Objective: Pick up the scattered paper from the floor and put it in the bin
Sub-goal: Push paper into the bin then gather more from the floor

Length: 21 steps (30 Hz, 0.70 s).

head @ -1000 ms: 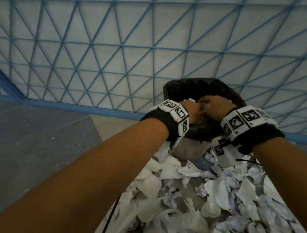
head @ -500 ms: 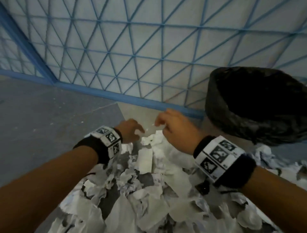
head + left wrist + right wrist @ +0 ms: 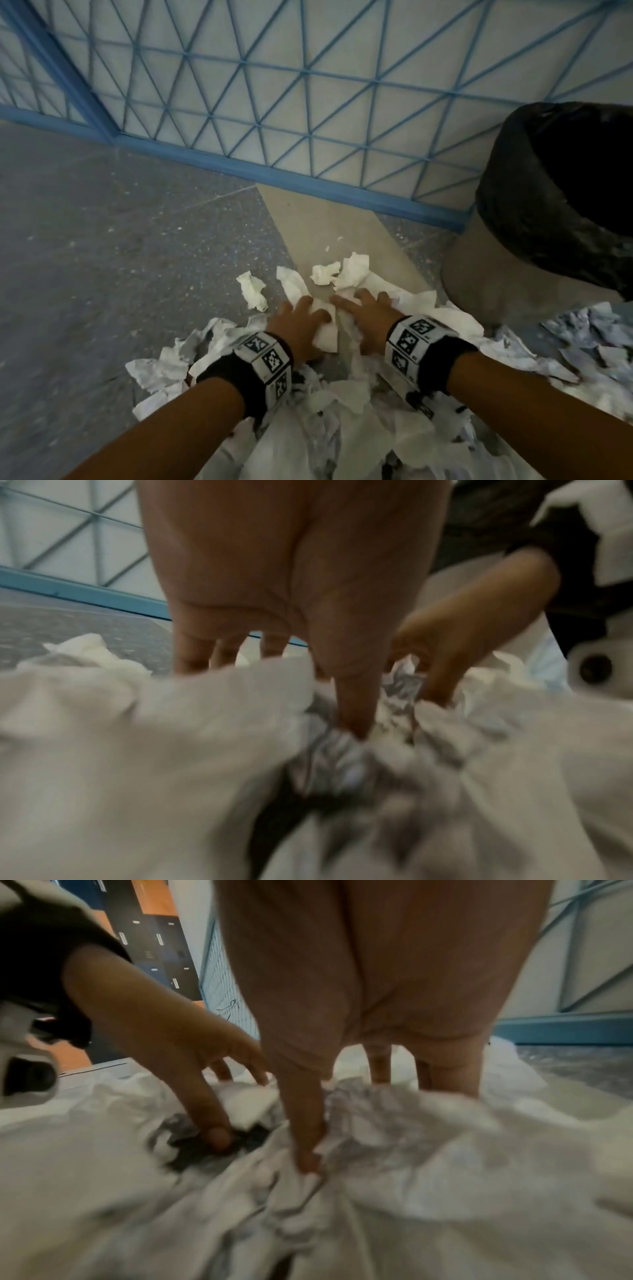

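Crumpled white paper (image 3: pixel 346 404) lies heaped on the floor below me, with loose scraps (image 3: pixel 253 291) at its far edge. My left hand (image 3: pixel 301 318) and right hand (image 3: pixel 368 305) lie side by side on top of the heap, fingers spread and pressed into the sheets. In the left wrist view the left hand (image 3: pixel 291 588) points down, its thumb dug into the paper (image 3: pixel 137 750). In the right wrist view the right hand (image 3: pixel 377 974) likewise sinks its thumb into the paper (image 3: pixel 462 1177), with the left hand (image 3: pixel 154 1020) beside it. The bin (image 3: pixel 493 291), lined with a black bag (image 3: pixel 513 178), stands to the right.
A wall with a blue lattice (image 3: pixel 308 102) and a blue skirting board (image 3: pixel 239 168) runs behind the heap and the bin. Grey speckled floor (image 3: pixel 102 257) stretches to the left. More paper (image 3: pixel 582 342) lies in front of the bin at the right.
Both hands have left the bin's mouth and come down to the left onto the paper heap. The view has swung, so the bin now stands at the right edge.
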### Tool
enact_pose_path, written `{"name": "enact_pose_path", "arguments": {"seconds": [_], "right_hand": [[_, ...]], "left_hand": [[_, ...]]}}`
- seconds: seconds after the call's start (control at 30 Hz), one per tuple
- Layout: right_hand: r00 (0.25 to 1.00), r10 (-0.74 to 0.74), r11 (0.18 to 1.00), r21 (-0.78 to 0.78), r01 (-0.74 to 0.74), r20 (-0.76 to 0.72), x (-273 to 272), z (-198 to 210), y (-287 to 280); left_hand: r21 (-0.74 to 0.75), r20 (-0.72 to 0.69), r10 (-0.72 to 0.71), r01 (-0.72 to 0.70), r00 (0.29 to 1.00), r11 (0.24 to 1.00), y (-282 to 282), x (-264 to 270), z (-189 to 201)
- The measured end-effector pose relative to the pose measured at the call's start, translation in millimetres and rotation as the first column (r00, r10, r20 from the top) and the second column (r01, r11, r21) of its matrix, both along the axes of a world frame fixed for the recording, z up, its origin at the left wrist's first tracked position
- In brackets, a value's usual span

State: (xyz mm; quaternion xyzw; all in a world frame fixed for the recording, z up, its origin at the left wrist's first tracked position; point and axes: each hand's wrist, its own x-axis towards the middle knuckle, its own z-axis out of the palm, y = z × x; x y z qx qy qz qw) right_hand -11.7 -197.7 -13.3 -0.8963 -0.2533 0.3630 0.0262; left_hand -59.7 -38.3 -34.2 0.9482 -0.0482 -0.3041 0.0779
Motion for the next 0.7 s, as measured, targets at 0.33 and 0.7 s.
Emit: {"name": "enact_pose_path", "arguments": {"seconds": [0.33, 0.7], "right_hand": [[0.937, -0.313, 0.88, 0.419, 0.225, 0.154, 10, 49, -20], [0.626, -0.718, 0.446, 0.892, 0.078, 0.304, 42, 262, -127]], "left_hand": [[-0.48, 0.162, 0.469, -0.346, 0.868, 0.806, 15, 9, 67], [-0.984, 0.114, 0.634, -0.002, 0.765, 0.178, -107, 83, 254]]}}
